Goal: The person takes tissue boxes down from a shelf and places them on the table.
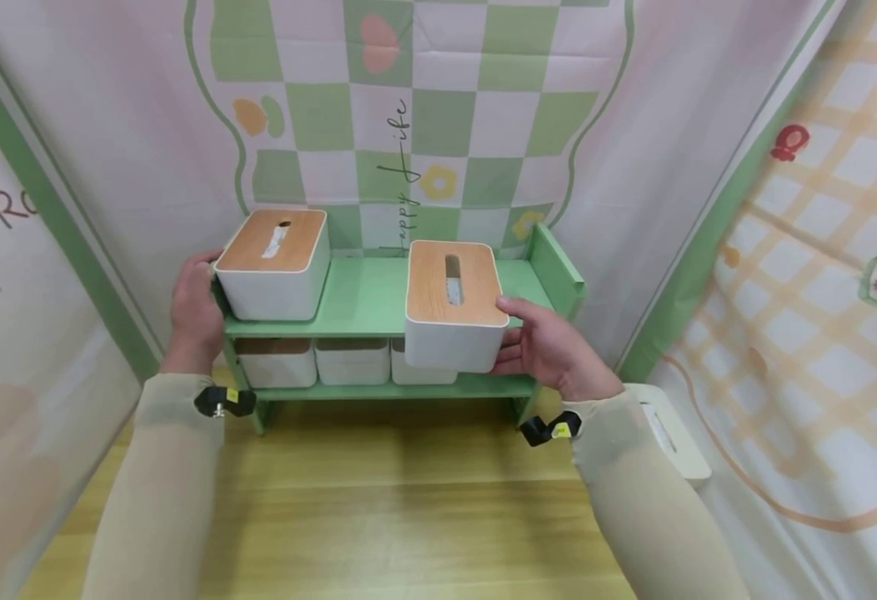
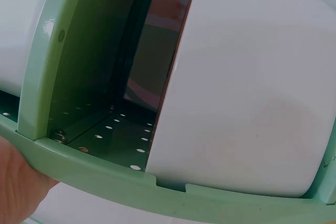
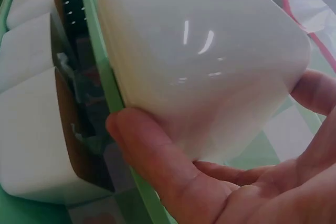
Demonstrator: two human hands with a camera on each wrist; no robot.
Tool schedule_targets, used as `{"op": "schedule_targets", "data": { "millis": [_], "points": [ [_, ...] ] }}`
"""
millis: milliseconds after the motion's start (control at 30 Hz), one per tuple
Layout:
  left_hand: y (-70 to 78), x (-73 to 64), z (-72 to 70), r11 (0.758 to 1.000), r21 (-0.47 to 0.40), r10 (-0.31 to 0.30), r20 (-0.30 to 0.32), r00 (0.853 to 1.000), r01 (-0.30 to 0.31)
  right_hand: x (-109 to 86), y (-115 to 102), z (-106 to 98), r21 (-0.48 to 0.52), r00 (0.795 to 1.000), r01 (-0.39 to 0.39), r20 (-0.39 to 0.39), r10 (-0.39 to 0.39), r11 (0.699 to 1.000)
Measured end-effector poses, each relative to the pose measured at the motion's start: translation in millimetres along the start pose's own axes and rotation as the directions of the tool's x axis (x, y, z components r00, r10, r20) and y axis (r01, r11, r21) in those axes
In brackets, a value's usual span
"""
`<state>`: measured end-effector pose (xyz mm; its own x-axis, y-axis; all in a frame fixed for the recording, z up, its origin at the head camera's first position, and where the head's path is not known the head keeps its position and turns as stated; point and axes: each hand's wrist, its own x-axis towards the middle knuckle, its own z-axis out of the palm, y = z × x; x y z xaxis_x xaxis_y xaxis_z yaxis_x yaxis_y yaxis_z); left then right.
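Note:
In the head view my right hand (image 1: pixel 551 346) holds a white tissue box (image 1: pixel 453 342) with a wood-look lid by its right side, thumb at the lid's edge. The box is in front of the upper board of a green two-tier rack (image 1: pixel 367 292). Fingers (image 3: pixel 152 140) of that hand press against the white wall (image 3: pixel 205 66) in the right wrist view. My left hand (image 1: pixel 197 312) grips the rack's left end panel, beside a similar tissue box (image 1: pixel 277 292) on the upper board; its fingertips are hidden. The left wrist view shows only part of this hand (image 2: pixel 21 182).
Three more tissue boxes, the middle one (image 1: pixel 353 362) among them, stand on the lower tier. Right of the rack, a pale slotted box (image 1: pixel 671 433) lies partly behind my right forearm. Patterned curtains (image 1: pixel 446 125) hang behind and on both sides. The floor (image 1: pixel 393 500) is wood-patterned.

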<state>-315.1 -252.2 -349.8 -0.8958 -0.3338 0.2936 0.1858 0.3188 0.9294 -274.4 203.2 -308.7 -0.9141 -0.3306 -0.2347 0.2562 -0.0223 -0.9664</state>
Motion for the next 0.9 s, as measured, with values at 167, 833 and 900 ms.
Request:
{"op": "schedule_targets", "data": {
  "millis": [167,833,900],
  "points": [
    [-0.1,0.9,0.8,1.000,0.005,0.000,-0.005,1.000,0.000,-2.3,-1.1,-4.7,-0.031,1.000,-0.001,0.026,0.001,1.000],
    [0.9,-0.1,-0.4,1.000,0.008,-0.003,0.001,1.000,0.003,-4.8,-6.3,-8.5,-0.073,0.999,0.045,0.023,-0.043,0.996],
    [0.4,0.3,-0.7,1.000,0.006,-0.010,0.003,1.000,0.010,-9.1,-6.5,-8.8,-0.076,0.997,0.067,0.038,-0.064,0.995]
  ]
}}
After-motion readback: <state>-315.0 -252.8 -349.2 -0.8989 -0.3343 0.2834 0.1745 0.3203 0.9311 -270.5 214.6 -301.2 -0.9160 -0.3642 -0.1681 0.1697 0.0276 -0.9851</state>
